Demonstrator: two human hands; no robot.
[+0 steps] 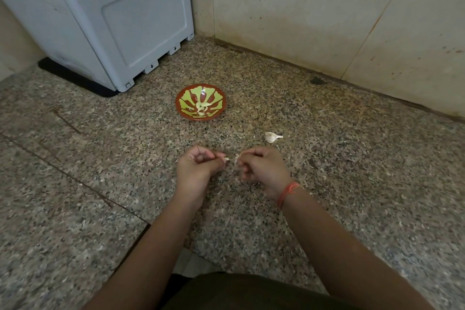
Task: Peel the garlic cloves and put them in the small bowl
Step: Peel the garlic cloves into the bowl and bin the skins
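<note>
Several peeled cloves (202, 107) lie in the small bowl (201, 118). The left hand (198, 166) pinches another clove (226, 159), while the right hand (261, 168) pinches loose skin (236, 158). One garlic piece (272, 137) waits.

Red bowl (201, 102) with green petals, seemingly; speckled grey-brown counter (327, 158).

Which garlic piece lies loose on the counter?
The lone piece right of the bowl. Other cloves lie inside the bowl; the left hand pinches one clove, the right hand only garlic skin.
</note>
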